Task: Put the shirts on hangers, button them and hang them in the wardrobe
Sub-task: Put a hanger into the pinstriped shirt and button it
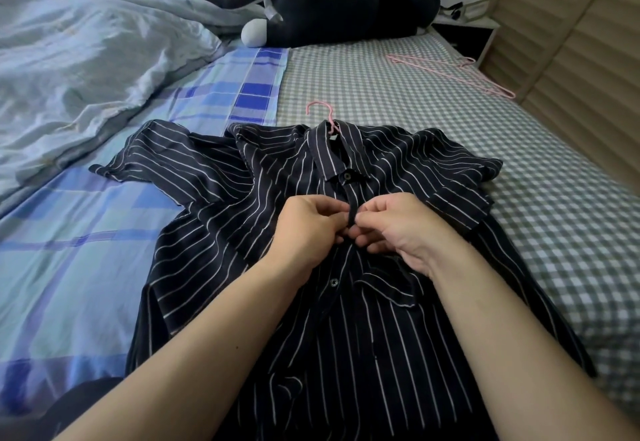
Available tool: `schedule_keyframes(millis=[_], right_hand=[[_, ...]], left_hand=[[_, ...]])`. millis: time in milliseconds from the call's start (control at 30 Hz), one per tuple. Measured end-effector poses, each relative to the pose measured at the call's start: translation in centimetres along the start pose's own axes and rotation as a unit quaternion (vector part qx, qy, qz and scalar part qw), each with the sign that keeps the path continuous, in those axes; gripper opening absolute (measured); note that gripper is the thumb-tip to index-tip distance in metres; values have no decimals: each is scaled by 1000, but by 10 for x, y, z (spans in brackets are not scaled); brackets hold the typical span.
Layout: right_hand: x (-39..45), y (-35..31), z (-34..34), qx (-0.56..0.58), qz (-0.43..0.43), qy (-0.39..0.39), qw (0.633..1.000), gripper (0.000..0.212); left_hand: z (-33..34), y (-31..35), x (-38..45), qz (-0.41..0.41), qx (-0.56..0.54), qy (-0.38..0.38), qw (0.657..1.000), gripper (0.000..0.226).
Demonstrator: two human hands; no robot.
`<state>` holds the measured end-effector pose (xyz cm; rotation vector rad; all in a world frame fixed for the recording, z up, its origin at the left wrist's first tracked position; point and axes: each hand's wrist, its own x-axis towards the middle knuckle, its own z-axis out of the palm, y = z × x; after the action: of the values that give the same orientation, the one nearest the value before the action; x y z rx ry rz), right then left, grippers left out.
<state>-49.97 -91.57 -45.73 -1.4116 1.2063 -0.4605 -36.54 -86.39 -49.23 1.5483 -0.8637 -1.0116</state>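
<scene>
Bed (381,69), perhaps slatted wardrobe (571,35).

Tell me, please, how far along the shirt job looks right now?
Done: the striped shirt is on a pink hanger, and its top button looks fastened. In hand: the left hand and right hand pinch the placket at the second button. Left: the lower buttons, hanging it, and the spare hanger.
</scene>
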Motion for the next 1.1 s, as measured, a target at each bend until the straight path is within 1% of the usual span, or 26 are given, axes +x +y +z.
schedule_keyframes(millis=[100,200,267,333,400,433,533,600,633,700,767,833,867,933,967,1000,1033,1067,1100], right_hand=[[0,4,11,-57,-32,72,995,15],[2,10,17,-125,-61,133,981,10],[1,14,19,-215,-105,168,956,10],[0,18,23,-303,-160,195,919,14],[-1,20,27,-350,-203,206,891,12],[-1,20,27,-353,-208,208,888,11],[2,15,25,-301,-178,213,912,13],[2,12,23,-257,-155,201,932,11],[3,11,21,-221,-141,187,947,11],[4,7,18,-115,-97,136,979,12],[7,2,10,-12,-34,77,996,19],[13,-3,1,78,32,17,996,20],[14,-5,-3,105,59,-7,993,17],[18,-5,-6,134,85,-31,987,13],[19,-5,-5,137,88,-28,986,12],[20,-4,-2,110,76,-6,991,10],[19,-2,2,36,43,32,998,12],[19,1,5,-82,-1,81,993,15],[16,3,6,-211,-52,134,967,18]], left_hand=[[2,3,-1,-2,10,23,1000,19],[0,6,-2,6,13,-2,1000,24],[0,5,-4,15,19,10,1000,18],[2,3,-4,18,34,49,998,13],[3,1,-3,27,71,88,993,13],[3,1,-4,31,79,101,991,12],[3,0,-5,41,60,108,992,9],[3,0,-7,46,36,106,993,12],[3,-1,-6,51,30,107,993,14],[3,-1,-5,70,41,108,991,17],[2,-2,-4,102,83,101,986,20],[4,0,-7,137,150,86,975,23],[5,1,-9,150,178,81,969,23],[7,2,-9,156,215,78,961,17],[6,3,-6,148,229,74,959,15],[4,3,-3,137,236,62,960,15],[1,4,-1,127,238,41,962,17],[-2,5,-1,121,237,17,964,21],[-5,8,-2,121,239,-5,963,24]])
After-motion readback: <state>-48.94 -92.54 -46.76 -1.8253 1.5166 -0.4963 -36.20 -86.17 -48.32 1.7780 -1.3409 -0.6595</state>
